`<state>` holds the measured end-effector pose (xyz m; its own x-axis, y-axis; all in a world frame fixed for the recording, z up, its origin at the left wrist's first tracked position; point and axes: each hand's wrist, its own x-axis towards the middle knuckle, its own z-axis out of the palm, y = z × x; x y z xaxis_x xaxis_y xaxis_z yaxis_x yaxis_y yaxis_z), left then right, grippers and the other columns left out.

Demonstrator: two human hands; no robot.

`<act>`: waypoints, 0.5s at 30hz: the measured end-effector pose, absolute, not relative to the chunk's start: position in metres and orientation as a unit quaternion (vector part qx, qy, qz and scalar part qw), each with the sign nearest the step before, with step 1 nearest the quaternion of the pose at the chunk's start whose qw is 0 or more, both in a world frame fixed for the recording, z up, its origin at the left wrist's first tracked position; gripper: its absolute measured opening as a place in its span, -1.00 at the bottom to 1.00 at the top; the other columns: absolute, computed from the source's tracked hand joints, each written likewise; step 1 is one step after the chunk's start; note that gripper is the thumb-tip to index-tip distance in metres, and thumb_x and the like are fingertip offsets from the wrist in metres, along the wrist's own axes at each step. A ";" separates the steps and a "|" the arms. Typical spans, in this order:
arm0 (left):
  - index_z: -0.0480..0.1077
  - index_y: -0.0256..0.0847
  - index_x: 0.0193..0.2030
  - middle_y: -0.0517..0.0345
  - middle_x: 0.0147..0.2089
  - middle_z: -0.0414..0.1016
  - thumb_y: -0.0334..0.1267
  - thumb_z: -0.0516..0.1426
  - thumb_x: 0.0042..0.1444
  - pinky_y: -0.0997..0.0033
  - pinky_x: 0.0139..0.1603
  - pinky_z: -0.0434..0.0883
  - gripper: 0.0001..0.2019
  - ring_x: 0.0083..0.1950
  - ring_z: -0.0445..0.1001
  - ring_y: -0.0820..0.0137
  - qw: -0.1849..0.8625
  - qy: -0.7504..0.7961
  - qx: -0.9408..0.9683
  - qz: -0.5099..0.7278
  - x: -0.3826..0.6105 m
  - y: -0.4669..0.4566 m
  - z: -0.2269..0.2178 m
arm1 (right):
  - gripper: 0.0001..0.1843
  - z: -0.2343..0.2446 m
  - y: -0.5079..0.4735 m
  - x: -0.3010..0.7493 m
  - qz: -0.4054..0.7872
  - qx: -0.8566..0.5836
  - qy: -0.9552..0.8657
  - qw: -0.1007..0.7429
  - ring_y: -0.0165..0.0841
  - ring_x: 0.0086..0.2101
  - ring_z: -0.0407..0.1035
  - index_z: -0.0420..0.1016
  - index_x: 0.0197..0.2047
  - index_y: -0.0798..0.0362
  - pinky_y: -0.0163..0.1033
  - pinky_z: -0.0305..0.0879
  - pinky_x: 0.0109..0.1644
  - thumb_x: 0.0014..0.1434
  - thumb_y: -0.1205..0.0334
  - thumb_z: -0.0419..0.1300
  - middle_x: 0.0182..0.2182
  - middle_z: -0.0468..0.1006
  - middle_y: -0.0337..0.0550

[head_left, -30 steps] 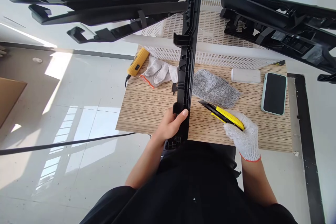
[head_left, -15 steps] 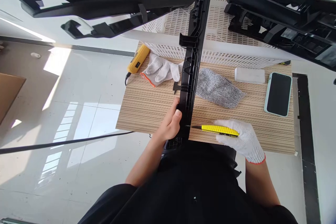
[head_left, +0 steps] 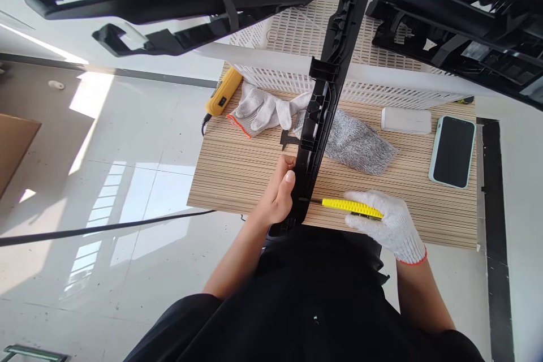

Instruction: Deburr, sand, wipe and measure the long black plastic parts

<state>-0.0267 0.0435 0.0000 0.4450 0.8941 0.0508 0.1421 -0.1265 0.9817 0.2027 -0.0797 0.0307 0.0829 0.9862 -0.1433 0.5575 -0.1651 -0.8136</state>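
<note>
My bare left hand (head_left: 279, 192) is closed round the near end of a long black plastic trim piece (head_left: 324, 107). The trim slants away from my body over the table, its far end rising past the crate. In my right hand (head_left: 388, 223), which wears a white knitted glove with a red cuff edge, is a yellow utility knife (head_left: 352, 206). Its dark tip points left and reaches the trim just beside my left hand; whether it touches the plastic I cannot tell. A grey mottled cloth (head_left: 358, 144) lies behind the trim.
White perforated crate (head_left: 271, 62) at the back, with black trim parts (head_left: 182, 3) jutting left and more black parts (head_left: 449, 28) right. On the wood-grain table (head_left: 237, 175) lie a yellow corded tool (head_left: 223, 92), spare glove (head_left: 261, 110), dark caliper-like piece (head_left: 288, 139), white box (head_left: 406, 120) and phone (head_left: 452, 151).
The trim's far end has swung to the right, so the piece leans more. My right hand and the knife have shifted very slightly left and up.
</note>
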 end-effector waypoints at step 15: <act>0.22 -0.11 -0.09 0.19 -0.33 0.17 0.10 -0.14 0.41 0.28 -0.30 0.20 -0.66 -0.37 0.14 0.36 0.542 0.382 0.652 0.367 -0.027 0.044 -0.003 | -0.60 0.021 -0.086 0.205 0.269 -0.743 -0.492 0.366 -0.30 -0.39 0.52 0.58 0.11 -0.13 -0.19 0.49 -0.30 0.22 0.01 0.31 -0.26 0.66 -0.19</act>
